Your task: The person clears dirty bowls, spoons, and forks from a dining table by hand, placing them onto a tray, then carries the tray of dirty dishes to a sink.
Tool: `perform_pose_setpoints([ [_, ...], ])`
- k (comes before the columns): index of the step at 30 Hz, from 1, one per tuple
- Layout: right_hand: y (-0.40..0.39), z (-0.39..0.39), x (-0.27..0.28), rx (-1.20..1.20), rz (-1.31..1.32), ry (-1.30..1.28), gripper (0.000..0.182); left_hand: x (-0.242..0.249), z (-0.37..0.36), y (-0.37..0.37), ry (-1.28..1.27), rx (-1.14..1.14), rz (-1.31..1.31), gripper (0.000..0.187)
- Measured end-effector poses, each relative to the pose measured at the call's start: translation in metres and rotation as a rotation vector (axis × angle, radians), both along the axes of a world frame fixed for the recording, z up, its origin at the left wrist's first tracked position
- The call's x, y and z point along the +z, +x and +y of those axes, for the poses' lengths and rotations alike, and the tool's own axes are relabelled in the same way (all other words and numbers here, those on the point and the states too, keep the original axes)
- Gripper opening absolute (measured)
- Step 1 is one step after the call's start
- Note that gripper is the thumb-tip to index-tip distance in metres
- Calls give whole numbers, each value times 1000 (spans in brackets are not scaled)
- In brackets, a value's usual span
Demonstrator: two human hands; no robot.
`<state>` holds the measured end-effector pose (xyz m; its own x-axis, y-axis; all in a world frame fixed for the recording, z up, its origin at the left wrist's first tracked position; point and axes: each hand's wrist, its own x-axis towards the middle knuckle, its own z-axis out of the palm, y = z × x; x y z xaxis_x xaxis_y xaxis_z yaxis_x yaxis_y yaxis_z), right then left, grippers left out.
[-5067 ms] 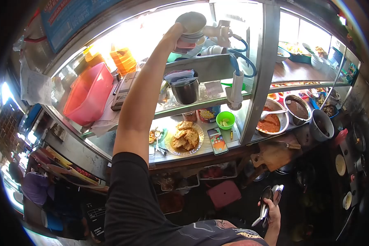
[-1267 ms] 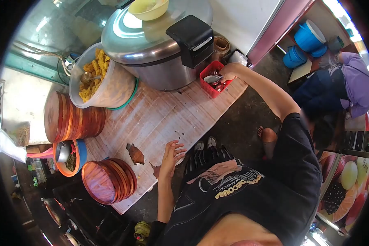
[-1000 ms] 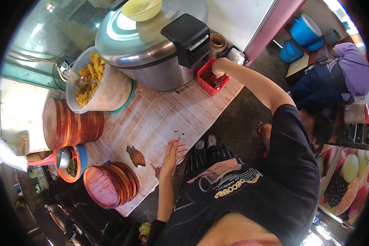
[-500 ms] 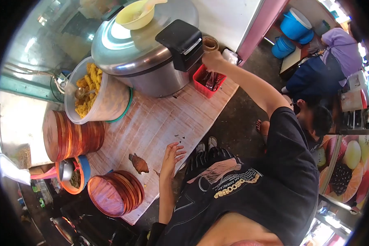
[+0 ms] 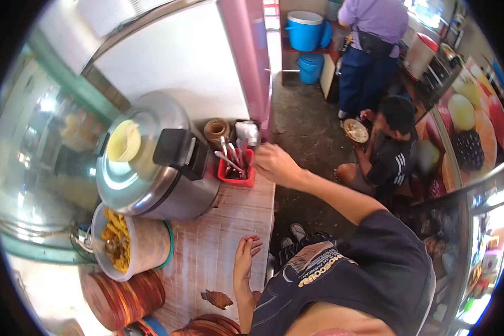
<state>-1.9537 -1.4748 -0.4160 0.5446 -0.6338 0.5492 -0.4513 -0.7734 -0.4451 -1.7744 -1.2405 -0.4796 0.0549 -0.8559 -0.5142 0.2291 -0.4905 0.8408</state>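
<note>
1. Seeing cutlery (image 5: 229, 161) jutting from the basket (image 5: 241, 182), by the table's (image 5: 207, 246) right edge; risking snagged handles and a spill.
2. Hovering the right hand (image 5: 277, 165) just right of it, fingers bunched; being unable to tell empty from holding.
3. Possibly risking a wrist bump, tipping the basket floorward.
4. Crowding in from the left with the cooker (image 5: 162, 204).
5. Hanging the left hand (image 5: 246, 255) nearer, fingers apart, gripping nothing.
6. Perhaps endangering a seated person (image 5: 395, 159), right, with dropped cutlery.
</note>
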Motion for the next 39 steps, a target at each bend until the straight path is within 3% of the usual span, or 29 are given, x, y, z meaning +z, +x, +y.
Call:
perform_pose_setpoints([
  [6, -139, 133, -147, -141, 377, 451, 10, 33, -43, -25, -112, -242, -47, 26],
  [8, -177, 169, -179, -233, 440, 648, 12, 65, -60, -42, -227, -365, 67, 23],
  [12, -217, 199, -194, -363, 353, 846, 17, 149, -100, -88, -652, -801, 247, 21],
  [15, -244, 180, -202, -379, 335, 890, 18, 189, -135, -137, -1020, -1255, 693, 22],
  [16, -253, 168, -203, -372, 310, 884, 18, 198, -144, -157, -1094, -1355, 725, 20],
  [20, -288, 117, -178, -376, 245, 848, 17, 216, -184, -215, -1208, -1578, 667, 13],
  [23, -307, 80, -160, -360, 262, 812, 16, 227, -211, -244, -1320, -1621, 531, 10],
  [26, -316, 46, -162, -299, 265, 770, 16, 230, -234, -268, -1445, -1267, 511, 17],
  [29, -316, 8, -163, -204, 235, 760, 15, 226, -266, -288, -1409, -723, 601, 25],
  [31, -311, -19, -163, -147, 191, 765, 14, 226, -290, -299, -1424, -498, 621, 28],
  [33, -311, -45, -189, -68, 158, 685, 13, 232, -312, -309, -1328, -395, 628, 26],
  [36, -304, -96, -176, -110, 160, 766, 13, 233, -352, -325, -1225, -262, 759, 23],
  [39, -310, -160, -201, -72, 185, 771, 13, 237, -422, -321, -1275, -345, 906, 7],
])
